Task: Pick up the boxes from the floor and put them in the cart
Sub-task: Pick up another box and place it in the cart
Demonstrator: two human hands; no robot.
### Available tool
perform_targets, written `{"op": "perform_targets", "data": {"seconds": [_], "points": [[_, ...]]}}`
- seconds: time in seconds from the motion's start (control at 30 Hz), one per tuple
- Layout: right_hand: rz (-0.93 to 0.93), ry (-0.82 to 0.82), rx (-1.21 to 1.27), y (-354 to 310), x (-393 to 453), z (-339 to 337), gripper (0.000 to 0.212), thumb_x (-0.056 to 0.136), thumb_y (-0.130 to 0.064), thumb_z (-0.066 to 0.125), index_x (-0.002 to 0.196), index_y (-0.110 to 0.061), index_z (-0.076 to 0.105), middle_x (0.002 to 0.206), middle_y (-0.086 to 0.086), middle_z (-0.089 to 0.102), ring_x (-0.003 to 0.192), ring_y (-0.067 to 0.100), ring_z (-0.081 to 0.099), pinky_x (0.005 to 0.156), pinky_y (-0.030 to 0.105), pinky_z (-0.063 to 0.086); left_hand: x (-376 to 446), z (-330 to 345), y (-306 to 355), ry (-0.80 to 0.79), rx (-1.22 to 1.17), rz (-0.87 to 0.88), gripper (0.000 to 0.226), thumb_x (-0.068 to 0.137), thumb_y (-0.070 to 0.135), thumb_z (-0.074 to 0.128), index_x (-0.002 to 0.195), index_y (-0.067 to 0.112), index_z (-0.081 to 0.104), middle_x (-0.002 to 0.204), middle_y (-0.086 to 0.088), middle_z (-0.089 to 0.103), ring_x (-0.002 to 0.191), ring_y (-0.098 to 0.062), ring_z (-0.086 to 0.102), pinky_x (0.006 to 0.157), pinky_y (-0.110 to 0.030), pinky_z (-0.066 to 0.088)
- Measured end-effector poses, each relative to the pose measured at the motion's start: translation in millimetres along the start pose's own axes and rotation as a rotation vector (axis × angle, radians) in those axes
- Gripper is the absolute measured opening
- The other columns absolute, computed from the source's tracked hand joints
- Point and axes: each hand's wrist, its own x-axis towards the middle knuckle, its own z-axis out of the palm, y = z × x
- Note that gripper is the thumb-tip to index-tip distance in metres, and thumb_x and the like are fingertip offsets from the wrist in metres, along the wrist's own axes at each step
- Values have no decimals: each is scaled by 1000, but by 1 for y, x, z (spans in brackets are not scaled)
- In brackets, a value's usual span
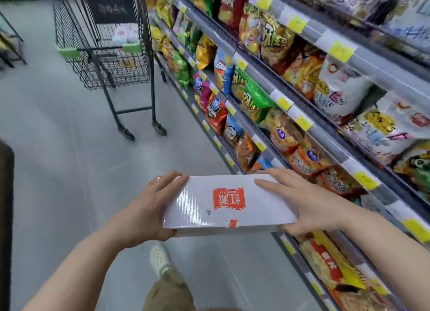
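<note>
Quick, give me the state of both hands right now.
Left hand: holding the left end of the white box, thumb on top.
Right hand: holding the box's right end, fingers wrapped round its edge.

Head view looks forward and down — floor near, cart ahead.

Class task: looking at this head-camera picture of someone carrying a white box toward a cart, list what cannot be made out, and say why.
- Underside of the white box, head view: hidden by its own top; fingertips of the left hand and right hand curl beneath.
- Contents of the cart, head view: blurred, behind wire mesh.
- Shelf price tags: print too blurred.
</note>
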Motion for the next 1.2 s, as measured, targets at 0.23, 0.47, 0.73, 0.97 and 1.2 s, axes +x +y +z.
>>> {"op": "perform_targets", "data": {"seconds": [0.23, 0.47, 0.73, 0.97, 1.2], "points": [[-9, 104, 52, -37, 141, -49, 87, 61, -54, 45, 137, -40, 7, 149, 2, 13, 135, 8, 0, 113, 34, 22, 38, -111, -111, -23, 0, 1, 77, 47, 53, 44, 116, 52, 10, 124, 26, 17, 113, 1, 25, 89, -6, 21], [-63, 110, 51, -47, 254, -107, 83, 57, -57, 40, 132, -52, 4, 144, -10, 10, 125, -9, -9, 108, 23, 15, 80, -196, -197, -102, 12, -54, 86, 48, 54, 46, 127, 53, 13, 128, 30, 14, 120, 6, 17, 97, -2, 14], [-140, 58, -37, -16, 377, -177, 82, 49, -60, 33, 120, -51, -5, 130, -30, -2, 114, -19, -14, 94, 2, 11, 154, -266, -270, -111, 11, -136, 91, 59, 35, 64, 126, 40, 3, 121, 34, 6, 102, 26, 5, 77, 16, 6], [-215, 113, 26, 29, 509, -261, 90, 52, -60, 40, 130, -39, -1, 138, -15, 8, 118, -15, -10, 96, 3, -5, 245, -336, -335, -6, 16, -207, 102, 48, 44, 63, 127, 32, -1, 125, 26, 8, 103, 27, 3, 79, 16, 5], [-282, 147, -16, 49, 600, -307, 83, 57, -51, 52, 132, -33, 24, 136, -7, 23, 124, 0, 12, 97, 18, 19, 296, -373, -401, 8, -29, -268, 98, 42, 59, 45, 123, 39, -5, 126, 32, -1, 112, 22, 0, 82, 14, 0]]}}
